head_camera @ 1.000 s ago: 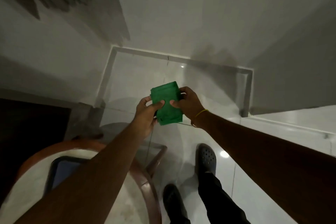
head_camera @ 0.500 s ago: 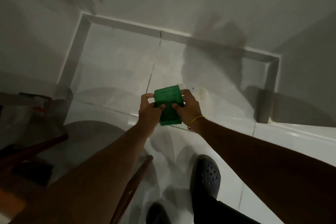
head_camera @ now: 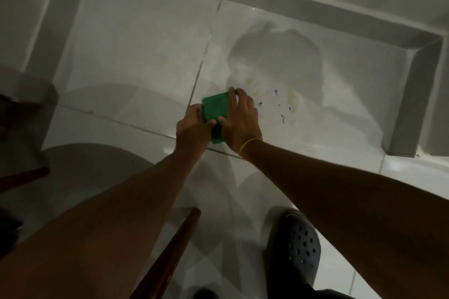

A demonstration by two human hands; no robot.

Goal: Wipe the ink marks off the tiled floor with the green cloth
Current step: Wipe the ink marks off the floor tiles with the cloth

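Green cloth [head_camera: 215, 110]: folded, gripped between both hands.
Left hand [head_camera: 194, 128]: pinching its left edge.
Right hand [head_camera: 240, 121]: clasping its right side.
Ink marks [head_camera: 282, 119]: blue, just right of the hands, on the tiled floor [head_camera: 136, 60].

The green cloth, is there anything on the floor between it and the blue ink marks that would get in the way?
Nothing visible. The green cloth is held in the left hand and right hand, and the blue ink marks lie just right of the right hand on bare tile.
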